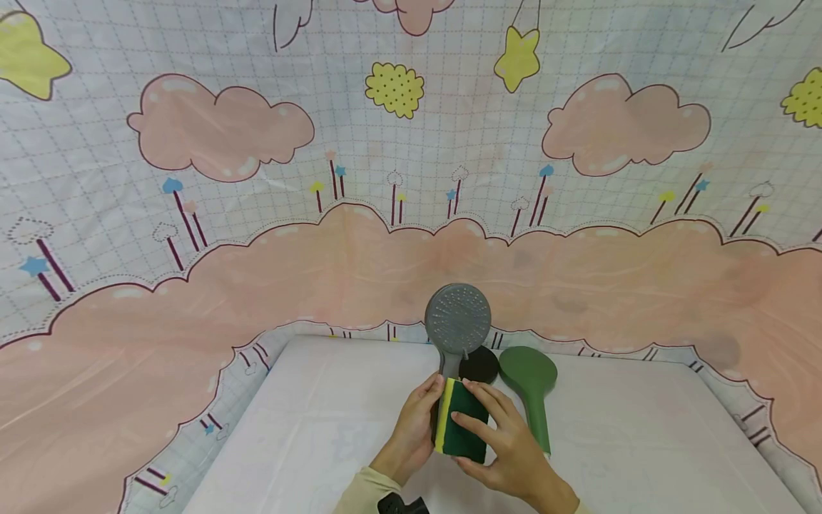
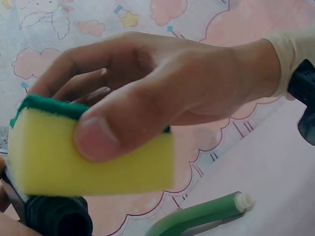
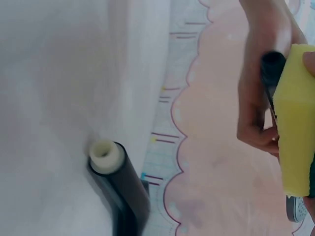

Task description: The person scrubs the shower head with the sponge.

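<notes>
My left hand [image 1: 414, 428] grips the handle of a grey shower head [image 1: 458, 318], its round face tilted up toward the head camera. My right hand [image 1: 510, 446] holds a yellow and green scrub sponge [image 1: 467, 421] against that handle, fingers spread over the green side. In the left wrist view the right thumb [image 2: 101, 137] presses on the yellow side, above the handle's dark hollow end [image 2: 74, 223]. The right wrist view shows the left hand [image 3: 253, 103] behind the sponge [image 3: 295, 123], fingers around the handle. The sponge hides much of the handle.
A green shower head [image 1: 529, 371] lies on the white table [image 1: 308, 400], right of the hands. Beside it is a round black head [image 1: 480, 365], partly hidden. A dark handle with a cream end [image 3: 130, 191] shows in the right wrist view. Patterned cloth [image 1: 359, 278] hangs behind.
</notes>
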The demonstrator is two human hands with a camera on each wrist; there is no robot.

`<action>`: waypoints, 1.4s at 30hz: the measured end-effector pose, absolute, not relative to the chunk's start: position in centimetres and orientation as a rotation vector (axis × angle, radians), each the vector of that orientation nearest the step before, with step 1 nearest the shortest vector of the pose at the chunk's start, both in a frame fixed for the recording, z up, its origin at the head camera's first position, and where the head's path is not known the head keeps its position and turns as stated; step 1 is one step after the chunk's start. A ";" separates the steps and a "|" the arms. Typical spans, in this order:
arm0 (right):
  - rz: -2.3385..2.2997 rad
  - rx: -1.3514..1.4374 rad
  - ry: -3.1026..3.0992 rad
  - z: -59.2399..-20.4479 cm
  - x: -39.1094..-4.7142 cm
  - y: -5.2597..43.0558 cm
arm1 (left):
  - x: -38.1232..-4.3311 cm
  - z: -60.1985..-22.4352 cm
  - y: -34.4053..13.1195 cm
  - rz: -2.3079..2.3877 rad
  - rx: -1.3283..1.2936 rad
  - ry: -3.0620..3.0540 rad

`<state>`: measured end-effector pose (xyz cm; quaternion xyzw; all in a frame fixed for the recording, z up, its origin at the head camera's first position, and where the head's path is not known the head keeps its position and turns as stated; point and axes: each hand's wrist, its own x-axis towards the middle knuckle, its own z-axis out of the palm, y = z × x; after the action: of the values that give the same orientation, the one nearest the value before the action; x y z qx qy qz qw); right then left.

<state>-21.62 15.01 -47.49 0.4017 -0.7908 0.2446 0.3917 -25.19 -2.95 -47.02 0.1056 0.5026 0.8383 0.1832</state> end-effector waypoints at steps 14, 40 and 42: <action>0.654 1.039 -1.978 -47.8 -21.5 15.1 | -25.2 -47.1 -3.1 2.420 0.269 1.450; 0.623 1.022 -1.978 -47.7 -21.4 15.2 | -25.0 -47.1 -2.7 2.358 0.216 1.525; 0.616 1.008 -1.991 -47.6 -21.6 15.2 | -24.9 -47.1 -2.7 2.353 0.226 1.520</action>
<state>-21.61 15.24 -47.58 0.3986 -0.7877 0.2436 0.4016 -24.94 -2.66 -47.07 0.0794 0.5334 0.8259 0.1648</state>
